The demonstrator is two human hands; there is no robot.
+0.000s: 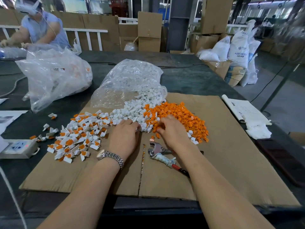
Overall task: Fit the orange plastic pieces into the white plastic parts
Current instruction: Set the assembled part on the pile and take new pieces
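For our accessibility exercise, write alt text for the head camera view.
Two bare hands, left hand and right hand, reach into heaps of white parts and orange pieces on cardboard. Assembled parts lie left; pliers lie beneath the right wrist.

The work surface was a sheet of matt brown corrugated cardboard [222,162], creased down the middle, laid over a dull dark table [189,80]. The orange pieces [181,116] and white parts [130,111] appeared as smooth moulded plastic, the bag [115,90] behind them as thin glossy clear film. The wristwatch [110,156] showed a shiny metal link band, and the pliers [158,150] bare grey metal jaws with one handle wrapped in frayed white cloth.
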